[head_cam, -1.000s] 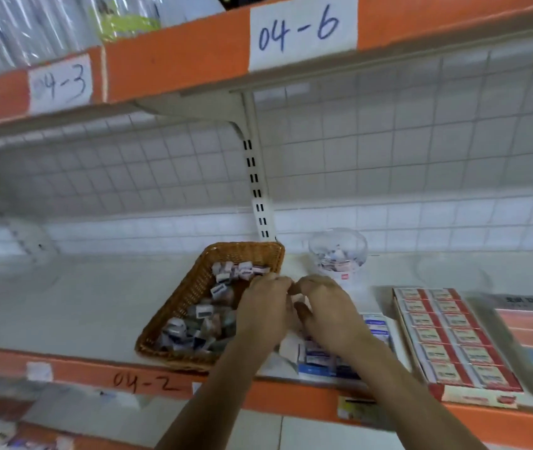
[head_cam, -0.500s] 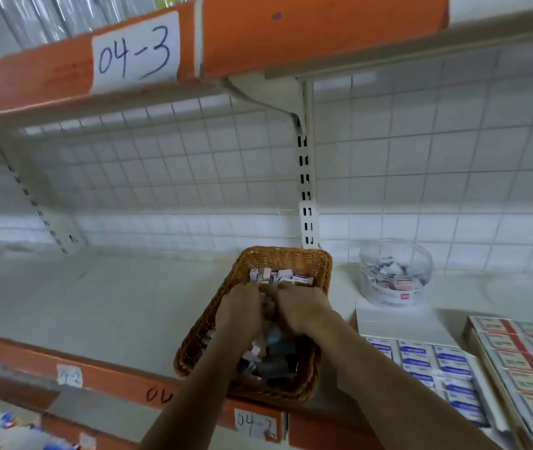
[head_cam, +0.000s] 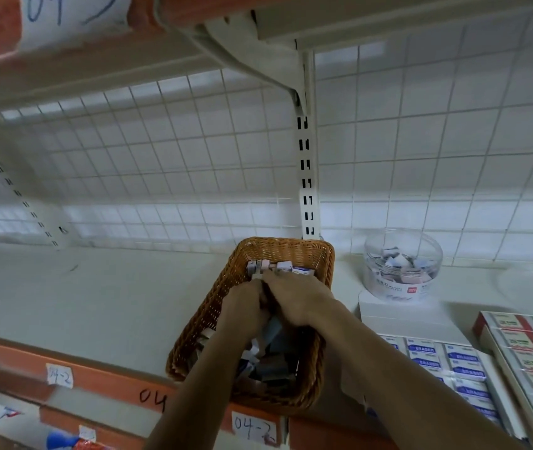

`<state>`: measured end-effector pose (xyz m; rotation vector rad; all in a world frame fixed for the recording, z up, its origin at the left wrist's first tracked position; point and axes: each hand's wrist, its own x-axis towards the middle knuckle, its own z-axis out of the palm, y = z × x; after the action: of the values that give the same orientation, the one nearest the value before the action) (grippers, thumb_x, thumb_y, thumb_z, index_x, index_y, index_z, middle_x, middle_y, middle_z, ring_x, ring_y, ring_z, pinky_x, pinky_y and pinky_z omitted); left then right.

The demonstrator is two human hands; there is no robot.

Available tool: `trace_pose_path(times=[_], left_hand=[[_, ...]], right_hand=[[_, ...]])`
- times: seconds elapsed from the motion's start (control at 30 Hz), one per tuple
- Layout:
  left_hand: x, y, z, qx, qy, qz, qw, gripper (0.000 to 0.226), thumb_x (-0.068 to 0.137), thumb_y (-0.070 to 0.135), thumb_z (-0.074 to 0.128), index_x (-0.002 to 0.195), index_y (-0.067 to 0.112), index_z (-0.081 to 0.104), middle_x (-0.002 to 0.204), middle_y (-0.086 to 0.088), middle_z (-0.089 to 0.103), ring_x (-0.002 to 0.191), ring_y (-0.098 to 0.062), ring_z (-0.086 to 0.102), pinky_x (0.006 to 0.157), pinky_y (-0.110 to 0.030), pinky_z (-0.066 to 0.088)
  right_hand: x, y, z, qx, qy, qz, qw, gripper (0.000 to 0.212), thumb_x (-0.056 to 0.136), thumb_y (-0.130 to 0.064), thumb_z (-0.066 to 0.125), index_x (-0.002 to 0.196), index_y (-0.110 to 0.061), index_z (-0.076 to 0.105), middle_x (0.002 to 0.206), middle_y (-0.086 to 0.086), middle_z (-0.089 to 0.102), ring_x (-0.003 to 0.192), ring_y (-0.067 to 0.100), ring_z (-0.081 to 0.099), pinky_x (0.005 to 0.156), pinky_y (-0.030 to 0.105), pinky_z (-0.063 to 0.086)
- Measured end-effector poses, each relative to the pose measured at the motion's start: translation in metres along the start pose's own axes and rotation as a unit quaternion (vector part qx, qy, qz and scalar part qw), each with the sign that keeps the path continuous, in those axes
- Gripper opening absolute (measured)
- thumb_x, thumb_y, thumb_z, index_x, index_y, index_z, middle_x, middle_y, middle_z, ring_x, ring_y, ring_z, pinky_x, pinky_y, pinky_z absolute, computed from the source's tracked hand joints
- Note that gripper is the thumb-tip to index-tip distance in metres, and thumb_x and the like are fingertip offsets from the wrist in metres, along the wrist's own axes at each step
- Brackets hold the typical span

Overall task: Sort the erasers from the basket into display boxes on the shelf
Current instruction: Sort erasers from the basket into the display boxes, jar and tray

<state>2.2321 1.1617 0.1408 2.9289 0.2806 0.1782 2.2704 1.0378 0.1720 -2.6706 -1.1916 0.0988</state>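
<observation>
A single wide-angle head camera looks forward and down from close in front of the shelf (head_cam: 96, 303), facing its wire-grid back panel (head_cam: 193, 151), with the wicker basket (head_cam: 213, 306) just below centre and the person's forearms entering from the bottom edge.

Lying open left of the wicker basket (head_cam: 222, 306): bare shelf (head_cam: 96, 303). Crowding its right: clear eraser tub (head_cam: 403, 266), blue eraser box (head_cam: 447, 365), red eraser box (head_cam: 531, 349).
</observation>
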Motion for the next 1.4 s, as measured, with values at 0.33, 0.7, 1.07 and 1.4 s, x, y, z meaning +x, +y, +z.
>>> trace_pose_path(times=[0.33, 0.7, 1.07, 1.4], left_hand=[[-0.007, 0.004, -0.007, -0.04, 0.016, -0.009, 0.999, 0.01, 0.088, 0.018, 0.056, 0.08, 0.019, 0.049, 0.085, 0.006, 0.059, 0.072, -0.007, 0.049, 0.056, -0.016, 0.032], [-0.017, 0.02, -0.026, -0.248, 0.126, 0.004, 0.961, 0.015, 0.094, 0.024, 0.054, 0.086, 0.033, 0.063, 0.079, 0.016, 0.064, 0.074, -0.001, 0.059, 0.065, -0.008, 0.038], [-0.02, 0.07, -0.042, -0.499, 0.037, -0.035, 0.865, 0.025, 0.086, 0.011, 0.067, 0.104, 0.027, 0.062, 0.105, 0.005, 0.067, 0.088, -0.007, 0.066, 0.072, -0.018, 0.054], [-0.028, 0.152, -0.019, -0.53, -0.019, 0.013, 0.848, 0.018, 0.088, 0.008, 0.065, 0.101, 0.019, 0.066, 0.1, 0.002, 0.069, 0.085, -0.01, 0.068, 0.078, -0.024, 0.056]], right_hand=[[0.002, 0.002, 0.009, -0.025, 0.009, 0.022, 0.999, 0.036, 0.089, -0.012, 0.049, 0.125, -0.019, 0.051, 0.121, 0.007, 0.055, 0.107, 0.03, 0.056, 0.079, 0.043, 0.052], [-0.008, 0.007, 0.006, 0.172, 0.263, 0.108, 0.943, 0.015, 0.089, -0.014, 0.051, 0.1, -0.013, 0.041, 0.099, 0.004, 0.05, 0.086, 0.019, 0.05, 0.065, 0.027, 0.038], [-0.062, 0.095, -0.02, 0.165, 0.368, 0.214, 0.89, 0.032, 0.086, -0.009, 0.057, 0.118, -0.009, 0.056, 0.111, 0.01, 0.062, 0.104, 0.029, 0.054, 0.084, 0.038, 0.046], [-0.132, 0.123, -0.033, 0.205, 0.328, 0.228, 0.894, 0.035, 0.086, 0.003, 0.051, 0.115, -0.013, 0.064, 0.116, 0.003, 0.065, 0.099, 0.018, 0.062, 0.085, 0.018, 0.042]])
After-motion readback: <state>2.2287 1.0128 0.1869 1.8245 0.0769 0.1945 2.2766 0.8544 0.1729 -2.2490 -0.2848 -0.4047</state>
